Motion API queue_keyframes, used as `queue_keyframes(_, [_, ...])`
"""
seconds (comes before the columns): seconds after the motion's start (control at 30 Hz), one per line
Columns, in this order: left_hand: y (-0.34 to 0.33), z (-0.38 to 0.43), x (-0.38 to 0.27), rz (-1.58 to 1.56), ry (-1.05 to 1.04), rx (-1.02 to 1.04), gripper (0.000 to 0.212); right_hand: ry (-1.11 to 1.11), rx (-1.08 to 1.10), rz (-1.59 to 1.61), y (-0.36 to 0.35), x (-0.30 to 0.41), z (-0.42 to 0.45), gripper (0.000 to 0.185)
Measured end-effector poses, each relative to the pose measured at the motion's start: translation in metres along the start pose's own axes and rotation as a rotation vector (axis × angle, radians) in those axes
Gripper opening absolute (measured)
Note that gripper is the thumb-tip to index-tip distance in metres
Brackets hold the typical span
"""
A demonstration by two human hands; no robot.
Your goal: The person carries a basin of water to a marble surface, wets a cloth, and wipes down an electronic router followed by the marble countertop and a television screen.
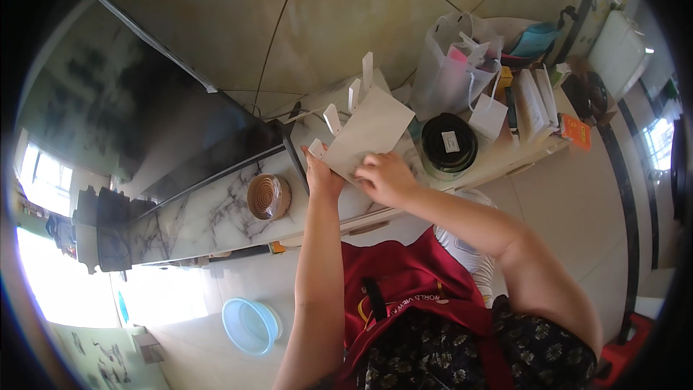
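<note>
My left hand (324, 173) grips the lower left corner of a flat white panel (371, 132), its thumb by a small white peg. Several short white pegs (332, 119) stick out along the panel's upper left edge. The panel is held tilted above the marble-patterned top of a long cabinet (216, 211). On the panel's lower part lie the bent fingers of my right hand (383, 177); whether they pinch something small there is hidden.
Left of my hands are a round woven-looking container (269, 196) and a large dark television screen (157, 103). To the right stand a black-lidded jar (449, 143), a translucent bag (446, 70), books (530, 103) and an orange box (575, 131). A blue basin (250, 326) is on the floor.
</note>
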State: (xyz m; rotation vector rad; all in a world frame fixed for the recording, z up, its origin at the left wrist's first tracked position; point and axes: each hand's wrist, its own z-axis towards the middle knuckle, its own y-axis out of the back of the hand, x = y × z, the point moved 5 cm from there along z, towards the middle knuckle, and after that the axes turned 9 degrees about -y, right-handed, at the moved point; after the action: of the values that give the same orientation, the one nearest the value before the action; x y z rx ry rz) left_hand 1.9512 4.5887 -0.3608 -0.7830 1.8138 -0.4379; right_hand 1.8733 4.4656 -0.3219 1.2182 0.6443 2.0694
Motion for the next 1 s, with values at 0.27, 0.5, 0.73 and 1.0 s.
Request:
queue_keyframes(0.27, [-0.007, -0.004, 0.003, -0.116, -0.049, 0.234, 0.051, -0.385, -0.304, 0.076, 0.054, -0.106, 0.045, 0.007])
queue_keyframes(0.5, [0.019, 0.008, -0.004, -0.111, -0.108, 0.292, 0.05, -0.235, -0.137, 0.089, -0.022, -0.015, 0.013, 0.015])
queue_keyframes(0.73, [0.013, 0.011, -0.004, -0.123, -0.103, 0.474, 0.044, -0.16, 0.125, 0.449, -0.011, 0.017, -0.017, 0.013])
queue_keyframes(1.0, [-0.014, 0.003, -0.013, 0.403, 0.018, 0.021, 0.04, -0.897, -0.254, 1.829, 0.048, -0.078, -0.049, 0.019])
